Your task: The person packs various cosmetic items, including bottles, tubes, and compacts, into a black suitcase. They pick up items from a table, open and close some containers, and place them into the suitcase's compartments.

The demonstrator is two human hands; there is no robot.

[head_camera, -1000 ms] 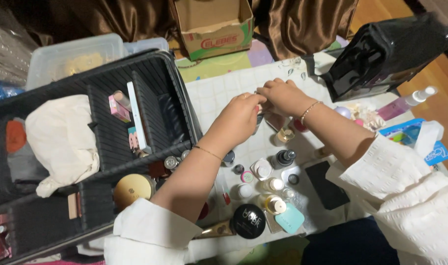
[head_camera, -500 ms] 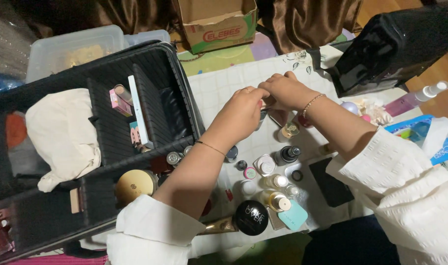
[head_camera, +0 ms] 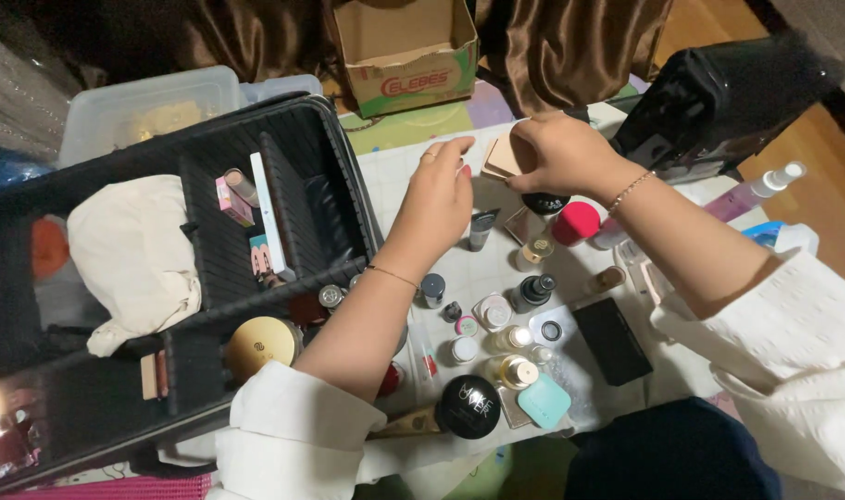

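Across the left half of the view lies an open black case (head_camera: 209, 268) with ribbed dividers, holding a cream cloth pouch (head_camera: 131, 259), a round gold compact (head_camera: 260, 344) and a few slim sticks and tubes. Beside it, to the right, a white tiled surface (head_camera: 394, 171) carries a crowd of cosmetics: a flat black palette (head_camera: 612, 340), a round black jar (head_camera: 469, 406), a teal sponge (head_camera: 544, 401), a red-capped pot (head_camera: 576, 222) and many little bottles standing close together. A black bag (head_camera: 728, 97) sits at the far right and a cardboard box (head_camera: 406, 51) at the top. Above the far edge of the bottles, the right hand (head_camera: 557, 153) is closed in a pinch on a thin beige compact (head_camera: 504, 157), fingers along one edge, the piece lifted clear of the surface. The left hand (head_camera: 438, 199) hovers just beside it, fingers loosely spread and holding nothing, its fingertips near the compact's other edge. That compact looks light, flat and stiff, probably smooth-sided and apt to slip, with a hinge or pressed powder inside that could crack if dropped; holding it by its two opposite edges, thumb under and fingers over, seems the safest way.
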